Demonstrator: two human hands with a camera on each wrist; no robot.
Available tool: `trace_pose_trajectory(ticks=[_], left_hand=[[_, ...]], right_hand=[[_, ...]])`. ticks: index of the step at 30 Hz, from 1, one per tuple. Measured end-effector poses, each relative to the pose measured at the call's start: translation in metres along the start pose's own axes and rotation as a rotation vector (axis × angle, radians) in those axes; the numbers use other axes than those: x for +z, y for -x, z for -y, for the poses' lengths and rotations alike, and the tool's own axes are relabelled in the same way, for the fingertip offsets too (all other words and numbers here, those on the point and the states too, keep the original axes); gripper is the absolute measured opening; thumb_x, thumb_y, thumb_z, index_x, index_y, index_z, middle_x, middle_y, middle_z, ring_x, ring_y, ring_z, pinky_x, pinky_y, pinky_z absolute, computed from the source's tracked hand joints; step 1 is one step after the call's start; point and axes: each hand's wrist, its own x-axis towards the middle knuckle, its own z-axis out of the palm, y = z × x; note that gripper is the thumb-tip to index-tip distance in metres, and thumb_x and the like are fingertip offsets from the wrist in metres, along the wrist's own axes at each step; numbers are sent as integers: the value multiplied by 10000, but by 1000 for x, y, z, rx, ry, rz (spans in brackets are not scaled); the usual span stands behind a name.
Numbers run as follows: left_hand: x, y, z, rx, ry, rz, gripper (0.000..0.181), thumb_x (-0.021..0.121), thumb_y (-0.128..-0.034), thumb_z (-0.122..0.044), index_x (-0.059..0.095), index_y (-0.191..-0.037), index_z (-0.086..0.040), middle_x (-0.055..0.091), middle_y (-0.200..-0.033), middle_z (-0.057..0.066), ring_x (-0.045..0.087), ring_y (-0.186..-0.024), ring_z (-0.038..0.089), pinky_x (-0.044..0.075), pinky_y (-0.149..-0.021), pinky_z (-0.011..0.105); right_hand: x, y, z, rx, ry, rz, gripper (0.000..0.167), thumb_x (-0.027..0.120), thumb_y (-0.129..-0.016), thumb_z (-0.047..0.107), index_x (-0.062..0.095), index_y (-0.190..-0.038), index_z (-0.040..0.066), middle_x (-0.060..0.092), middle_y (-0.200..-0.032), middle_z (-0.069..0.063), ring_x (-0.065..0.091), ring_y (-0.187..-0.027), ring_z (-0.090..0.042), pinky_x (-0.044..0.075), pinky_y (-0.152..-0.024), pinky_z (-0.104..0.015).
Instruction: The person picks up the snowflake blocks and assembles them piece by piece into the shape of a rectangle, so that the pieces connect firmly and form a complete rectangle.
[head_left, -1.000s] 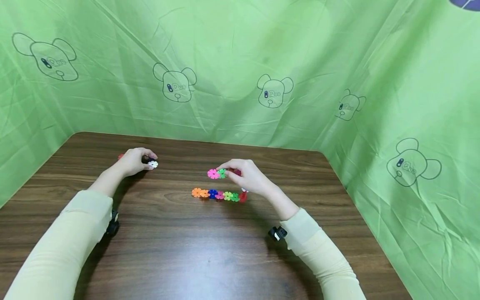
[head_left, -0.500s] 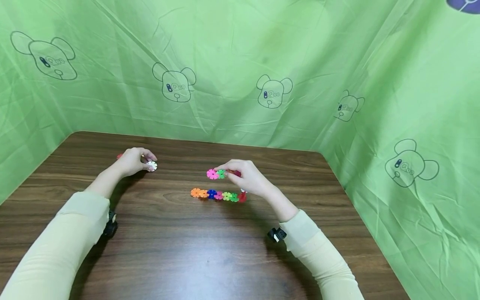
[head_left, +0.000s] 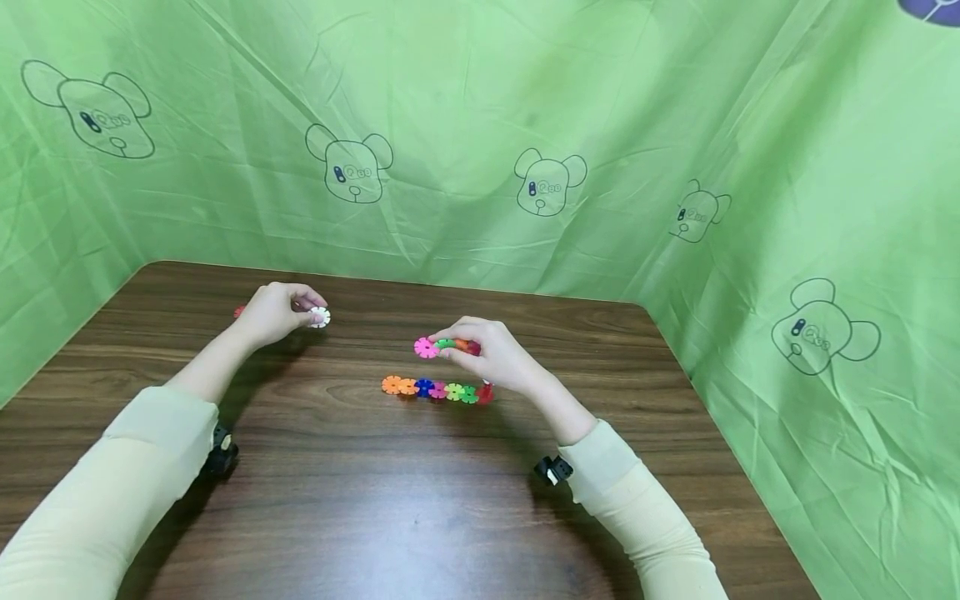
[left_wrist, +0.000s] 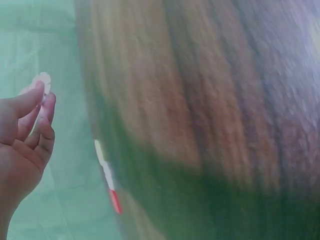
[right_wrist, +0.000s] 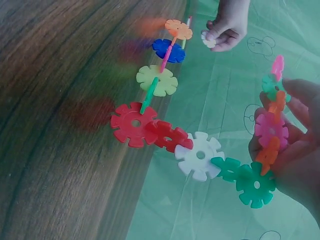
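My left hand pinches a white flower-shaped interlocking disc between thumb and fingers, above the far left of the table. In the left wrist view that disc shows edge-on at the fingertips. My right hand holds one end of a chain of linked discs, with a pink disc at its tip pointing left. The chain bends round through green, white and red discs in the right wrist view. Its other arm runs left, nearer me, to orange discs. Part of the chain is hidden behind my right hand.
A red piece lies behind my left wrist. The left wrist view shows it as a red piece in line with white and pale yellow ones near the table edge. Green cloth hangs behind and beside the wooden table.
My left hand has risen and shifted slightly right with the white disc, away from where it was on the table. My right hand and the chain stay almost in place; its fingers have shifted slightly.
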Motion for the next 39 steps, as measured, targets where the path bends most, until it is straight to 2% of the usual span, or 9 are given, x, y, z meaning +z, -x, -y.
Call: trace_pose_trajectory(ticks=[6, 12, 18, 24, 28, 33, 39], left_hand=[[-3, 3, -24, 12, 30, -64, 160, 765, -799, -175, 718, -942, -119, 717, -836, 46, 639, -737, 141, 438, -641, 241], [-3, 10, -54, 9, 81, -132, 182, 761, -806, -207, 732, -963, -119, 733, -848, 47, 652, -742, 118, 412, -655, 208], [0, 20, -78, 49, 111, -172, 182, 758, -808, -253, 738, -956, -149, 728, -817, 20, 632, -710, 81, 421, -626, 180], [6, 28, -100, 107, 150, -182, 184, 766, -800, -238, 736, -952, -140, 719, -797, 9, 612, -672, 91, 445, -592, 186], [9, 33, -113, 140, 159, -192, 179, 766, -795, -252, 733, -940, -153, 720, -799, -6, 627, -678, 97, 459, -594, 176], [15, 40, -126, 170, 215, -206, 162, 778, -777, -223, 729, -910, -143, 720, -785, -13, 635, -653, 108, 471, -560, 167], [27, 47, -138, 205, 259, -228, 145, 784, -770, -209, 719, -886, -151, 719, -790, -21, 637, -644, 90, 498, -568, 177]], right_hand=[[1, -1, 1, 6, 6, -10, 266, 709, -855, 269, 690, -1108, 189, 655, -979, 72, 497, -702, -91, 450, -628, -232], [3, -2, 1, 4, 12, -41, 227, 722, -845, 221, 704, -1066, 171, 665, -959, 53, 524, -734, -75, 481, -656, -243], [4, -3, 2, 7, 19, -47, 206, 714, -852, 196, 706, -1054, 156, 674, -966, 43, 545, -753, -91, 496, -677, -275], [5, -4, 3, 16, 19, -47, 216, 708, -858, 208, 701, -1066, 149, 692, -1011, 10, 591, -822, -108, 512, -744, -286], [4, -5, 5, 6, 20, -48, 224, 688, -875, 225, 694, -1086, 148, 692, -1045, 11, 595, -844, -126, 510, -778, -296], [4, -6, 6, 4, 32, -55, 238, 665, -892, 257, 686, -1106, 154, 683, -1073, 33, 600, -927, -92, 499, -839, -275], [6, -6, 8, 1, 28, -63, 238, 656, -898, 267, 686, -1107, 156, 681, -1056, 33, 566, -825, -145, 490, -769, -298]])
